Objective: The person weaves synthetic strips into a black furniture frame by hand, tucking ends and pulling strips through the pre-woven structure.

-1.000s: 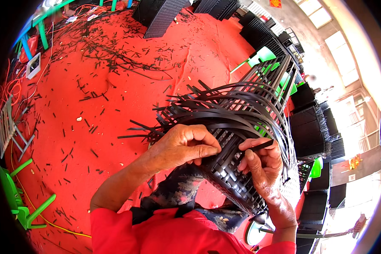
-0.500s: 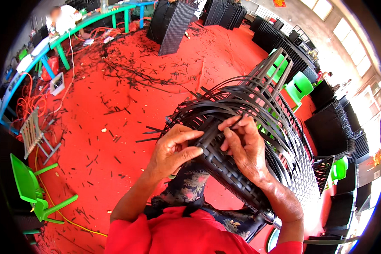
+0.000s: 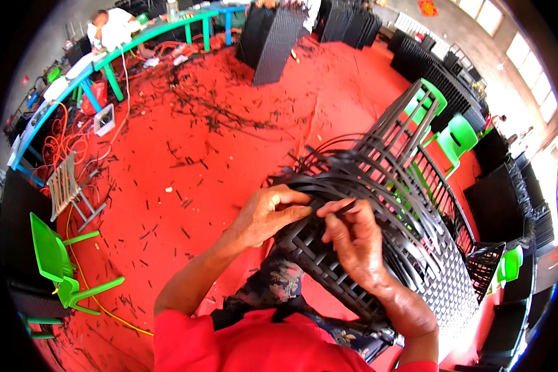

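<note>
One black frame (image 3: 443, 279) slants before my lap, its long axis running forward and rightward, bare bars pointing away. At its near end, my two hands meet: the right (image 3: 357, 243) pinches one strip (image 3: 345, 208); the left (image 3: 262, 217) is narrow, its hold I cannot tell.

Red floor (image 3: 242, 155), green chair (image 3: 47, 248) left, bright windows (image 3: 519, 49) right.
</note>
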Tool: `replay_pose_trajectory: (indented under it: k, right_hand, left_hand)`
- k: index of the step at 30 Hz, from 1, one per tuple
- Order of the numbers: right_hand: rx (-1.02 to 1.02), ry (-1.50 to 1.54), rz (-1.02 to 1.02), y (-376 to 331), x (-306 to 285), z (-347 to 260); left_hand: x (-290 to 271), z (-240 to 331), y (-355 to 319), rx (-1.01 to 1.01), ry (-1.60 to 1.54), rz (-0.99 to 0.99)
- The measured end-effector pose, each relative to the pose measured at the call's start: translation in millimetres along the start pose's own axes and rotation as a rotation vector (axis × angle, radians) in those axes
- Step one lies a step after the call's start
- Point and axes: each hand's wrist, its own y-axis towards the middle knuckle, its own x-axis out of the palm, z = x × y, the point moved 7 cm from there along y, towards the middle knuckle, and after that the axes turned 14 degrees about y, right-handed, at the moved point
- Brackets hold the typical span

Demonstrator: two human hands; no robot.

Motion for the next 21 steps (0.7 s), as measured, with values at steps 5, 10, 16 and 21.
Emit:
replay_pose_trajectory:
  k: [5, 10, 16, 21]
  right_hand:
    - [0.168, -0.117, -0.032, -2.2, -3.1, -4.5]
    - [0.201, -0.13, -0.031, -0.8, -4.6, -12.7]
    - [0.109, -0.254, -0.087, 8.6, -5.2, -21.5]
    - [0.041, -0.362, -0.173, 8.0, -4.4, -23.9]
  left_hand:
    - [3.2, -12.0, 11.6, -0.125, -0.246, -0.135]
    - [0.7, -4.6, 19.8, -0.097, -0.305, -0.265]
    - [1.5, -12.2, 32.0, -0.142, -0.376, -0.397]
    - [3.1, -14.5, 36.5, -0.15, -0.338, -0.423]
